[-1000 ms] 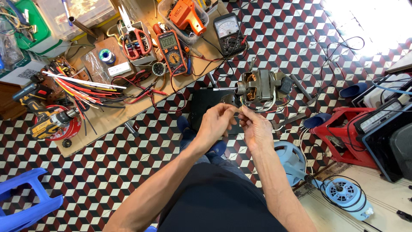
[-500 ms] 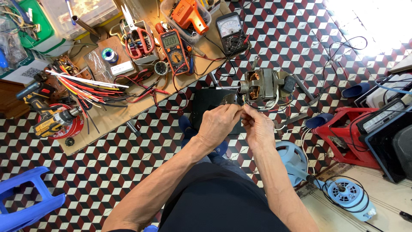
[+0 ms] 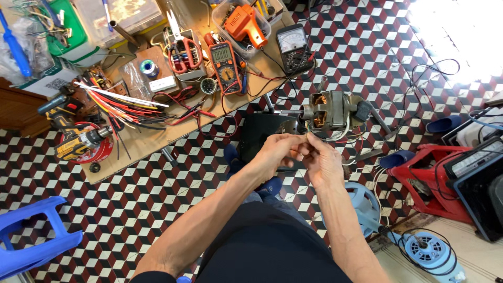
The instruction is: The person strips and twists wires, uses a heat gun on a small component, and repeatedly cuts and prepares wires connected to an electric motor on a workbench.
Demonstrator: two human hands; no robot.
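Observation:
My left hand and my right hand meet in front of me, fingertips pinched together on a thin wire lead that runs up to an electric motor. The motor is grey metal with copper windings showing and a shaft pointing left. It rests just beyond my hands, over a black box on the floor. More thin wires hang from the motor's underside. What exactly sits between my fingertips is too small to make out.
A low wooden board holds two multimeters, scissors, a solder spool, coloured wires and a yellow drill. A blue stool stands at left. A red stool, blue fan parts and cables lie at right.
My hands have stayed together at the motor's wires, with the fingers shifting slightly. The view has drifted a little; the motor and bench have not moved.

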